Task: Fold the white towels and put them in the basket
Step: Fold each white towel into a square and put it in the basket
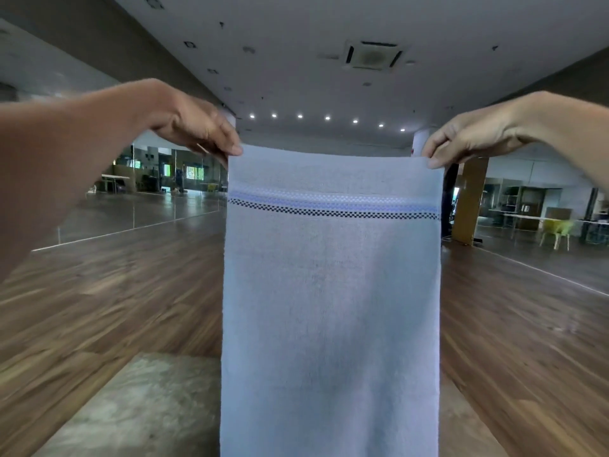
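The towel (331,291) was soft, matt terry cloth (with a flatter woven band (333,206) near the top); the floor (115,291) was glossy wood, the tabletop (141,407) dull and mottled.

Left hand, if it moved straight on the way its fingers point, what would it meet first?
The white towel: the left hand pinches its top corner, fingers aimed inward and slightly down, so it would likely bunch the cloth toward the right hand. Depth is unclear.

left hand (201,127), right hand (468,140) | pinch towel (329,291) top corners | hangs flat | lower edge cropped, maybe longer
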A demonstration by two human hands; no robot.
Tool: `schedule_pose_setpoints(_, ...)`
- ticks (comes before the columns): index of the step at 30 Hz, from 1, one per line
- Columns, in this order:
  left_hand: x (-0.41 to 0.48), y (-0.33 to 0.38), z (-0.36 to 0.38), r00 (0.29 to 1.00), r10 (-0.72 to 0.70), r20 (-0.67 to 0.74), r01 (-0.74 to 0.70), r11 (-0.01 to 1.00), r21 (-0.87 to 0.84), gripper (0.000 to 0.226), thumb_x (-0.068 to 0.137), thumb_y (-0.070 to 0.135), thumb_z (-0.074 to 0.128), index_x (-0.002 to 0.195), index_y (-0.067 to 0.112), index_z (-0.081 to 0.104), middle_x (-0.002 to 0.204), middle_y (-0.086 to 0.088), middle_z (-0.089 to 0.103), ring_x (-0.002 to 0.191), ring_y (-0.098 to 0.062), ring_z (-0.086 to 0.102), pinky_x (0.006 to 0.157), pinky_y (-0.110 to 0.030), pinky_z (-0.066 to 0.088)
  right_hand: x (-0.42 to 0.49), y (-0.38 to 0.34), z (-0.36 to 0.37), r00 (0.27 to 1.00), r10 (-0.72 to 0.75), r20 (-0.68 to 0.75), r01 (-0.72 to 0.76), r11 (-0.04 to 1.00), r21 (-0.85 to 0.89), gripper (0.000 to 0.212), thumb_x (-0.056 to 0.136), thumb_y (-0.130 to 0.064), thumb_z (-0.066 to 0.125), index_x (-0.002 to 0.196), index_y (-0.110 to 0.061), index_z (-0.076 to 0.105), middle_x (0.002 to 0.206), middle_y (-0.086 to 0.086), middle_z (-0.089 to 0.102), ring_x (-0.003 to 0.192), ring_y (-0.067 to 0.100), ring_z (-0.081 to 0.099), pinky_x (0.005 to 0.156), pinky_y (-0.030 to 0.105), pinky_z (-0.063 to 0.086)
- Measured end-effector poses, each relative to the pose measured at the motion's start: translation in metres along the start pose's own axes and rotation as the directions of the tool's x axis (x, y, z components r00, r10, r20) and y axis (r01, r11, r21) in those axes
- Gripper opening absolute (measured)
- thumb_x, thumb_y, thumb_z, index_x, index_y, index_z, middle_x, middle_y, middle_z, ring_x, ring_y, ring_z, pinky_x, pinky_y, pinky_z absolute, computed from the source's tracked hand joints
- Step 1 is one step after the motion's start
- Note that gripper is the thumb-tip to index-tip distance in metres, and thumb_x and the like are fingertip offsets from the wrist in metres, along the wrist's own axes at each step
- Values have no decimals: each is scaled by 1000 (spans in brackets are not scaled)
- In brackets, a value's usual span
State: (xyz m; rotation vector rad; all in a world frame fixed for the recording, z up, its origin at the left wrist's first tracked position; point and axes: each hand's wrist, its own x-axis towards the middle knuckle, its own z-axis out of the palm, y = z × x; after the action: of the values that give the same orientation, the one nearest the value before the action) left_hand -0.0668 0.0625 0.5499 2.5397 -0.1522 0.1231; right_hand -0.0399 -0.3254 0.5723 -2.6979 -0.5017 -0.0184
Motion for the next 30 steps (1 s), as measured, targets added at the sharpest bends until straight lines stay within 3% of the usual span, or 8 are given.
schedule_pose_setpoints(2,21,-10,20,990,21,-137,-9,996,89,19,85,23,65,97,9,66,107,-16,66,96,-27,59,92,-40,46,14,5,17,996,11,-93,-16,998,-56,14,84,-15,67,97,-10,67,109,14,65,91,22,60,75,28,42)
schedule_pose_setpoints(8,64,-24,48,844,156,-513,-46,974,221,9,89,26,65,94,18,66,97,-1,63,81,-12,54,75,-24,42,50,22,39,908,-76,-412,25,991,-129,13,92,-7,58,102,-9,65,101,8,62,75,9,53,59,19,38)
schedule_pose_setpoints(15,64,-14,17,687,207,-697,-147,978,146,10,86,27,68,95,23,68,101,1,66,91,-13,58,90,-34,51,53,9,20,742,-165,-650,57,981,-184,17,90,-16,61,85,-32,63,97,-6,61,103,17,53,104,39,33)
schedule_pose_setpoints(18,53,-9,10,718,215,-662,-192,975,109,15,87,25,67,100,17,68,101,-1,63,93,-16,58,83,-27,47,43,6,15,754,-179,-632,88,981,-173,13,90,-17,62,90,-29,64,99,-5,60,106,17,51,108,44,28)
schedule_pose_setpoints(20,39,-11,9,761,223,-609,-181,975,130,15,88,25,65,100,15,66,100,-2,62,93,-16,56,83,-29,43,35,5,17,807,-189,-560,135,981,-138,11,91,-13,59,100,-18,64,100,0,58,100,16,51,87,30,40)
schedule_pose_setpoints(22,23,-16,10,876,173,-450,-113,981,157,11,90,23,62,97,14,64,102,-4,62,93,-17,54,84,-33,39,27,5,23,881,-200,-428,152,978,-144,10,92,-11,58,99,-14,63,95,1,58,90,16,53,67,22,37)
schedule_pose_setpoints(26,-3,-29,9,999,-39,-22,40,996,77,12,88,20,60,96,12,64,106,-8,69,112,-25,58,99,-41,37,11,6,29,980,-128,-150,117,990,-80,10,90,-10,60,96,-16,66,100,5,64,96,21,59,77,27,44)
schedule_pose_setpoints(30,-19,-38,10,983,-46,179,52,998,-29,80,28,48,93,94,12,64,96,-1,74,87,-9,70,87,-35,39,-2,4,26,992,-110,53,109,994,22,41,55,-41,85,86,-19,71,86,2,71,73,12,66,51,19,52)
